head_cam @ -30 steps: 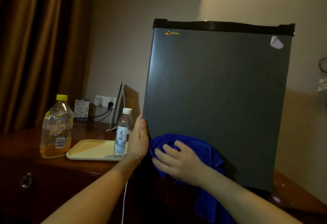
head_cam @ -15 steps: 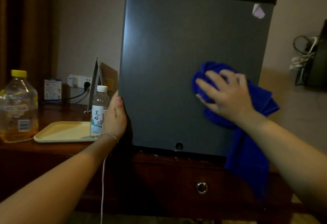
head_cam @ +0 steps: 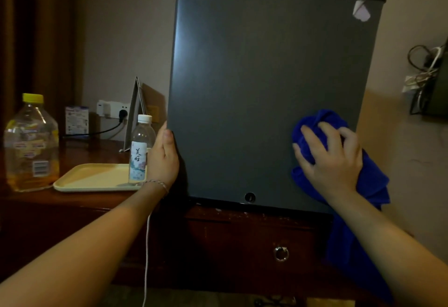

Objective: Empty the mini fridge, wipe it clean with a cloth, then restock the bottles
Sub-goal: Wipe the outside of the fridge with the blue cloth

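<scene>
The grey mini fridge (head_cam: pixel 254 83) stands on a dark wooden cabinet, its door closed. My right hand (head_cam: pixel 329 158) presses a blue cloth (head_cam: pixel 312 122) against the door's lower right part, fingers curled into the bunched fabric; the rest of the cloth hangs down past the fridge's bottom edge. My left hand (head_cam: pixel 163 158) grips the door's left edge low down. A small water bottle (head_cam: pixel 140 151) with a white cap stands on a cream tray (head_cam: pixel 92 178) just left of that hand. A large bottle (head_cam: pixel 30 144) with a yellow cap and amber liquid stands further left.
The cabinet (head_cam: pixel 242 238) has a drawer with a ring pull (head_cam: pixel 281 253) below the fridge. A folded card stand (head_cam: pixel 135 112), a small box (head_cam: pixel 76 120) and a wall socket (head_cam: pixel 114 110) with a plugged cable sit behind the tray. Tangled cables (head_cam: pixel 426 69) hang at right. A curtain (head_cam: pixel 36 40) covers the left.
My right hand with the blue cloth has slid from the door's lower left up to mid-right, then down toward the lower right. The left hand stays on the door's left edge.
</scene>
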### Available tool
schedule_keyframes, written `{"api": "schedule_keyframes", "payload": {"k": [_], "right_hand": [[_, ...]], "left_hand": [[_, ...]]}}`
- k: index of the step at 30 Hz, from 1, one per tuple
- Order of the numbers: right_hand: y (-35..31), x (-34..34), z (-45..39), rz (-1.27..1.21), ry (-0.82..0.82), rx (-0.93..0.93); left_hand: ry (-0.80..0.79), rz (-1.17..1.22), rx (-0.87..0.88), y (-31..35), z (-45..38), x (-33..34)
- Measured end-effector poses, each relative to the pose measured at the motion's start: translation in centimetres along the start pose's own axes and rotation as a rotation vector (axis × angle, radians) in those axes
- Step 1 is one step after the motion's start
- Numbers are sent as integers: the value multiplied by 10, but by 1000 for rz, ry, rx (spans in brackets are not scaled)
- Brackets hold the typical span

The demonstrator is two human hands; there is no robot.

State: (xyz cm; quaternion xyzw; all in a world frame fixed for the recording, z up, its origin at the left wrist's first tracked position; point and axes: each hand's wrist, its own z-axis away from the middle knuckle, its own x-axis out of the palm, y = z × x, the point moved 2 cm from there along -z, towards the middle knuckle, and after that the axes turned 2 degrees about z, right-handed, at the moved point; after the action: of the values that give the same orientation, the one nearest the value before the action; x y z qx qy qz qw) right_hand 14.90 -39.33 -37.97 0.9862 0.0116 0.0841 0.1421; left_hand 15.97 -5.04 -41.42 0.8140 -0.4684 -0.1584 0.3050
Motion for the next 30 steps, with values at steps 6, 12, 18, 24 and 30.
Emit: {"api": "schedule_keyframes", "payload": {"k": [6,12,18,24,30], "right_hand": [[-13,-13,61,-74,-66,-179],[-38,-13,77,-76,-144,-212],[-88,-11,57,-101,-171,-336],[-156,-11,28,-226,-115,-425],[-216,-9,12,-389,-43,-473]], "left_hand": [[-21,10,3,-1,0,-1],[-47,34,-31,1,0,-2],[-135,139,-84,1,-3,-13],[-200,86,-115,4,-8,-24],[-189,112,-142,3,-8,-21]]}}
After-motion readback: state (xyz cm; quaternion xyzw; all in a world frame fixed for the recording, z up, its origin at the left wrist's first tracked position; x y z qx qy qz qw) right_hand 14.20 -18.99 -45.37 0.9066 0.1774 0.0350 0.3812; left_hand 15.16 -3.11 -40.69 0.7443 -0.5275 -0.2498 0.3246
